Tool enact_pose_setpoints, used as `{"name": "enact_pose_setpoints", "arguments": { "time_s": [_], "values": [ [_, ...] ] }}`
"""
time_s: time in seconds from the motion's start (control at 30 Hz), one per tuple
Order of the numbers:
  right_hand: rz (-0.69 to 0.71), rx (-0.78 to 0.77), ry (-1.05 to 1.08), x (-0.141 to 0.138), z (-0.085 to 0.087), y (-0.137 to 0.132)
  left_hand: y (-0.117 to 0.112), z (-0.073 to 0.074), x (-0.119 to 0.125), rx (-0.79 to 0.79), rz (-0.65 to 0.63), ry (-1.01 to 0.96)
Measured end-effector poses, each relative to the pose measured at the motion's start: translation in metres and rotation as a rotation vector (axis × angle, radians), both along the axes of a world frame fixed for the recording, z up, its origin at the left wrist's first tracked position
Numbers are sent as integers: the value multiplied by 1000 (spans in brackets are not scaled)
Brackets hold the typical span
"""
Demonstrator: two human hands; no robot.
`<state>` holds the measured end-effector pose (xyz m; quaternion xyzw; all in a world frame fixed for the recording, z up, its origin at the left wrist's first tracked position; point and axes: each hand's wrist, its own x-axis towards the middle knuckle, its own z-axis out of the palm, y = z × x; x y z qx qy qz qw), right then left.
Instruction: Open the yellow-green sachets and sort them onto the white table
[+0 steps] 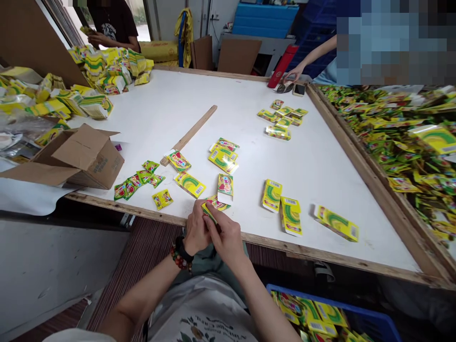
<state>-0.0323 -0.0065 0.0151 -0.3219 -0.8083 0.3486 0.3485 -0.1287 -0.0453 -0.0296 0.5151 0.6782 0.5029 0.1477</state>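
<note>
Pinching small yellow-and-green printed packet together betw. bare left hand and right hand, both clamped on it at near edge of white-topped wood-framed table; flat yellow-green barcoded packets lying just fwd.

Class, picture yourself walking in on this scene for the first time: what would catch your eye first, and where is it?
The large white table with its wooden frame dominates, dotted with small yellow-and-green packets in loose groups. At its near edge, the left hand and right hand hold one packet. Beyond the table's right rail lies a great mass of packets, while an open cardboard box sits at the table's left.
</note>
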Motion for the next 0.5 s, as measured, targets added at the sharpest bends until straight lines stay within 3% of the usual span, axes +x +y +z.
{"name": "enact_pose_setpoints", "arguments": {
  "time_s": [0.07, 0.17, 0.23, 0.37, 0.5],
  "values": [
    [18, 67, -58, -3, 0, 0, -1, -2, 0, 4, 0, -3],
    [39, 48, -80, -3, 1, 1, -2, -1, -9, 25, -50, -71],
    [25, -37, 16, 2, 1, 2, -3, 4, -20, 9, -205, -185],
    [-78, -333, 221, 16, 5, 1, -6, 14, -31, -142, -559, -605],
    [-87, -463, 218, 28, 16, 0, -11, 16, -3, -153, -604, -787]
  ]
}}
